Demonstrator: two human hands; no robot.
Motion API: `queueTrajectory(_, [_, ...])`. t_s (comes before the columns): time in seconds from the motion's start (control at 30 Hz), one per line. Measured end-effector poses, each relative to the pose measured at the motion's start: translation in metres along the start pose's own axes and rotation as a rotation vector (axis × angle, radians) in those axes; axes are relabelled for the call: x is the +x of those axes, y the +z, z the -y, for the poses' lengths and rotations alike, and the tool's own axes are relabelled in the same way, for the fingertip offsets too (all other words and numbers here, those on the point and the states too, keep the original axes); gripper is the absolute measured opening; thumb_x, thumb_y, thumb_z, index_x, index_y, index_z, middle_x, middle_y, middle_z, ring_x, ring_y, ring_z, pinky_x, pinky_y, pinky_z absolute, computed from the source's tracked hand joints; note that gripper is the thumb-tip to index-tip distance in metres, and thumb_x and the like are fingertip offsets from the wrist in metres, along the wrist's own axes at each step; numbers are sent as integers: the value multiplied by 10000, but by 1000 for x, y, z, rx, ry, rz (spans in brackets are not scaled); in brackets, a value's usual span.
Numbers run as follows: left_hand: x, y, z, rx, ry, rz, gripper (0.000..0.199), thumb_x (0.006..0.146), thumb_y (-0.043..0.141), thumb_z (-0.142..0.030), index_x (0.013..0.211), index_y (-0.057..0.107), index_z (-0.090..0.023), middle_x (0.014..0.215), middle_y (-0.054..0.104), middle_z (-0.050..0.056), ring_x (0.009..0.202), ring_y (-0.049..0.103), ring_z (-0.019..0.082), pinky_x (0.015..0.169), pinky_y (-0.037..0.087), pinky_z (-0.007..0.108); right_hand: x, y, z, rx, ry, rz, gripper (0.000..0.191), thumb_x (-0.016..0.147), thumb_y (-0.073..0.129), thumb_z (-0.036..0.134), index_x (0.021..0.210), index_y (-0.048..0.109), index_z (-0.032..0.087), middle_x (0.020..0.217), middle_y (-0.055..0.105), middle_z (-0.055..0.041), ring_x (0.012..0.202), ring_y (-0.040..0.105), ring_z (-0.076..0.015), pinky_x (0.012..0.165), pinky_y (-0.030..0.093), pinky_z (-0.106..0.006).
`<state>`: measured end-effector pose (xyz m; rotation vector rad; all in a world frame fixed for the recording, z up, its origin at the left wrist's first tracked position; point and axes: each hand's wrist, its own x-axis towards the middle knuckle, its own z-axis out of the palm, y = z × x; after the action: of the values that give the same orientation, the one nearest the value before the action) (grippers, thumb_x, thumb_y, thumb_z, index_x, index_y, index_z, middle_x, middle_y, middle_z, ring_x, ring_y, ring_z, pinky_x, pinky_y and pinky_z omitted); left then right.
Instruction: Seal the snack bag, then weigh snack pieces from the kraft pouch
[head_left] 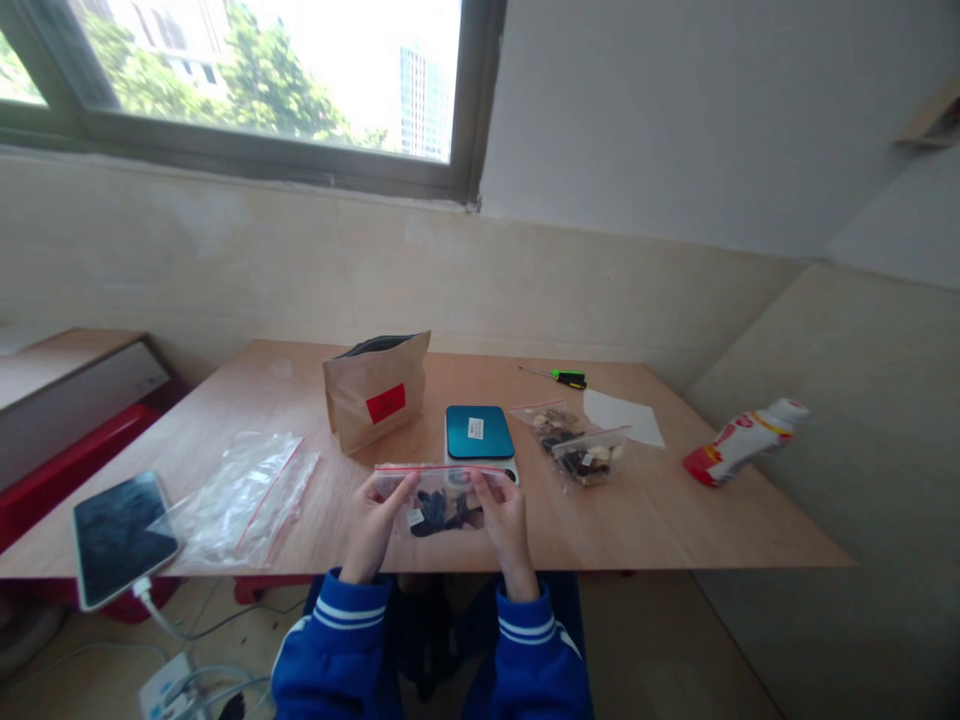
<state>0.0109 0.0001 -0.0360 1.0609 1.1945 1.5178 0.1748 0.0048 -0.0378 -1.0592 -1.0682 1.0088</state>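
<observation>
A clear zip bag (442, 508) with a red seal strip hangs between my two hands over the table's front edge. Dark dried pieces and a small white label show inside it. My left hand (376, 520) pinches the bag's upper left part, thumb on the near side. On the upper right part, my right hand (504, 515) grips it the same way. Just behind the bag sits a small scale (480, 432) with a blue-green top, its front partly hidden by the bag. Two filled zip bags (574, 445) lie to the right of the scale.
A brown paper pouch (379, 395) stands open behind my left hand. Flat clear bags (247, 495) and a tablet (124, 538) with a cable lie left. Farther right are a screwdriver (555, 374), white paper (622, 416) and a tilted red-and-white bottle (742, 440).
</observation>
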Motion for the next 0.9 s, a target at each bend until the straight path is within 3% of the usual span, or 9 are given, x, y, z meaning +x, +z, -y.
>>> queueTrajectory(0.53, [-3,-1,-17,153,118,-37,206,745,706,-367,736,683,-163,698,678,3,704,633,151,658,489,236,-2,9,4,-14,-45,-101,263,777,666,424,754,672,163,709,698,-34,682,648,-156,678,524,-274])
queueTrajectory(0.77, [-5,-4,-16,26,50,29,226,742,710,-377,730,676,-154,656,649,-1,643,596,134,609,471,225,-3,6,3,141,30,44,291,670,762,428,801,697,177,726,716,-21,707,663,-150,716,531,-274])
queueTrajectory(0.9, [-5,-5,-13,-33,60,98,191,764,694,-351,755,670,-161,713,625,-9,679,581,120,634,459,211,-2,4,0,160,107,61,302,636,795,389,834,701,181,788,734,-23,714,670,-147,704,535,-264])
